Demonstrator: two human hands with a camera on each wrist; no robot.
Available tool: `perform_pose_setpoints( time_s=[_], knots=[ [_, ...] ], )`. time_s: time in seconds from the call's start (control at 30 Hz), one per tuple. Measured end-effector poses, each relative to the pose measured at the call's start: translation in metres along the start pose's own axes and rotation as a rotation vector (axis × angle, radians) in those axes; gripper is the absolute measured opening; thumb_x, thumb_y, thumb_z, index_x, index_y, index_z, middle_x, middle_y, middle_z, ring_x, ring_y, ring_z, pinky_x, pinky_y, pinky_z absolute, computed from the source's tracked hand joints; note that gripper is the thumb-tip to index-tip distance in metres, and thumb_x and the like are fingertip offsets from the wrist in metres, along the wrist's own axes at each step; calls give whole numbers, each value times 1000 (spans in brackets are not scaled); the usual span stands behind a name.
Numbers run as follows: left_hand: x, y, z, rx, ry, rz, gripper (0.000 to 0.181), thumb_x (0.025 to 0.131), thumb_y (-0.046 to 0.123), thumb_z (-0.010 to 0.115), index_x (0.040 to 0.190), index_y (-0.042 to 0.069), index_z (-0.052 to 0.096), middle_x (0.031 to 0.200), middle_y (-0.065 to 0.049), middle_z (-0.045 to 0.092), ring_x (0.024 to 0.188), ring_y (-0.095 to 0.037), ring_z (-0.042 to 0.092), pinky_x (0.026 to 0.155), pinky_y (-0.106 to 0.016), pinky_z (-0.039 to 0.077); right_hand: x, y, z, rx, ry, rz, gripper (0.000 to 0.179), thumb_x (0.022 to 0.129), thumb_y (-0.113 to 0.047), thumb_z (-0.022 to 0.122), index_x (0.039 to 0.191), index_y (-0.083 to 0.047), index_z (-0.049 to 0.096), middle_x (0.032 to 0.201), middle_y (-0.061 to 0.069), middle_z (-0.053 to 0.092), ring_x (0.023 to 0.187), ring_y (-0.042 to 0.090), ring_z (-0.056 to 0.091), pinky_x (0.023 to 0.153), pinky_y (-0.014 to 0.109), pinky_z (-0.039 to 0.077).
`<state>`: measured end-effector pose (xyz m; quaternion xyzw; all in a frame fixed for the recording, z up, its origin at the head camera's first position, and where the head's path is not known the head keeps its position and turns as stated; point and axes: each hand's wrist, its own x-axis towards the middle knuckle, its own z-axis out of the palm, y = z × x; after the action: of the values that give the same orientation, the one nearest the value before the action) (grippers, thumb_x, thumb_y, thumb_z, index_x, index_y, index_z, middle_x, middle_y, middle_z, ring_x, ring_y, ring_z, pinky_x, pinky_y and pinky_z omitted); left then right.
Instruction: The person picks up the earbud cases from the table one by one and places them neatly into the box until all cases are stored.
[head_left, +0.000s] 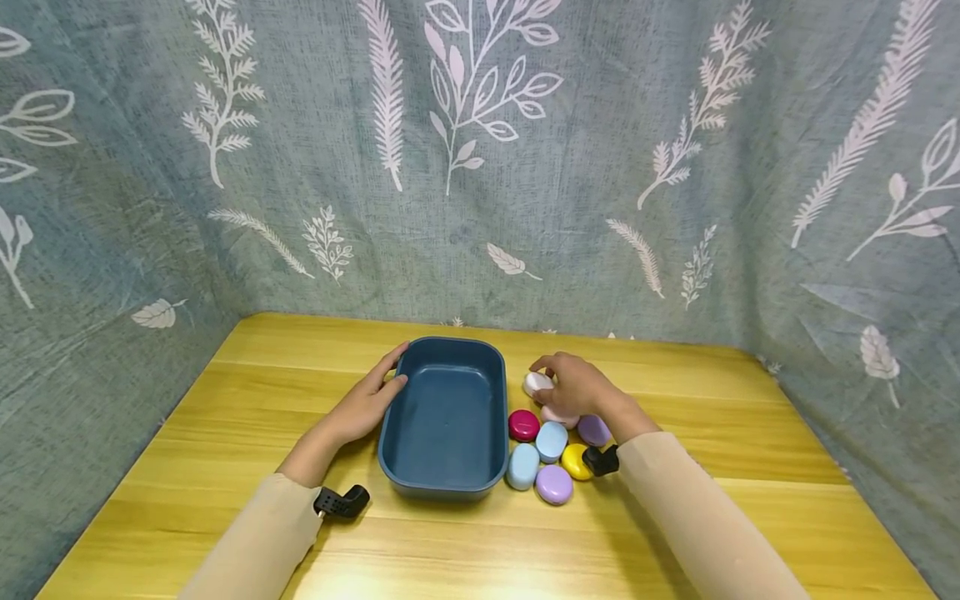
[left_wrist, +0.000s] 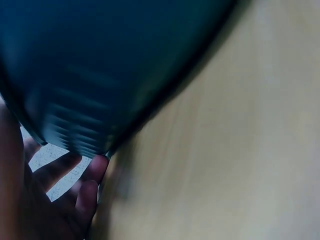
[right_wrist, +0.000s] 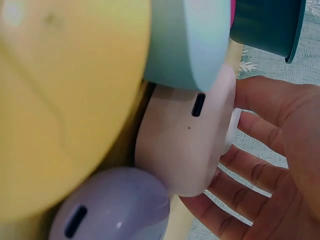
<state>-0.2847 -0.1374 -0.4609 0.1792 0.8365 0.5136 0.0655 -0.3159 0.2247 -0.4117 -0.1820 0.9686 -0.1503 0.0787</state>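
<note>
A deep dark-blue plastic bin (head_left: 450, 425) stands on the wooden table. My left hand (head_left: 367, 404) lies against its left side, thumb at the rim and fairly straight fingers touching the outer wall. To the right of the bin, my right hand (head_left: 573, 385) holds a white earbud case (head_left: 537, 383) between thumb and fingers. In the right wrist view that white case is mostly hidden behind a pale pink earbud case (right_wrist: 185, 140), which has a dark port slot. Around it are light blue (head_left: 552, 442), purple (right_wrist: 112, 205), yellow (head_left: 576, 461) and dark red (head_left: 523, 425) cases.
Another light blue case (head_left: 522, 467) and a lilac case (head_left: 554, 485) lie close to the bin's front right corner. A patterned grey-blue curtain (head_left: 480, 233) hangs behind the wooden table (head_left: 262, 383) and at both sides.
</note>
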Motion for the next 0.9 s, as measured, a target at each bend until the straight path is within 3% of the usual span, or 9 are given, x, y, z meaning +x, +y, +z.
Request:
perform_pose_setpoints(
  time_s=[0.23, 0.47, 0.77, 0.9],
  knots=[
    [1, -8, 3, -20, 26, 1, 49, 105, 43, 35, 147, 55, 13, 161, 13, 11, 148, -29, 20, 116, -60, 21, -1, -1, 1, 10, 10, -15, 43, 89, -29, 68, 129, -16, 61, 115, 8, 64, 97, 24, 59, 86, 40, 50],
    [2, -7, 3, -43, 7, -2, 50, 105, 44, 34, 148, 53, 11, 162, 10, 9, 150, -28, 13, 116, -61, 19, -1, 2, -1, 7, 32, -38, 43, 89, -28, 69, 130, -15, 61, 116, 10, 64, 98, 26, 59, 85, 41, 50],
    [2, -7, 4, -11, 21, 4, 49, 106, 41, 33, 148, 54, 11, 162, 4, 12, 149, -30, 17, 114, -61, 24, -2, 2, -9, 44, 27, -30, 47, 90, -30, 69, 133, -15, 59, 118, 9, 61, 92, 23, 58, 78, 37, 48],
    [2, -9, 4, -14, 23, -1, 49, 106, 42, 33, 147, 55, 12, 162, 8, 12, 150, -27, 15, 115, -61, 22, -4, 1, -11, 57, 54, -59, 47, 89, -29, 70, 132, -14, 60, 118, 10, 63, 94, 23, 58, 80, 37, 49]
  ],
)
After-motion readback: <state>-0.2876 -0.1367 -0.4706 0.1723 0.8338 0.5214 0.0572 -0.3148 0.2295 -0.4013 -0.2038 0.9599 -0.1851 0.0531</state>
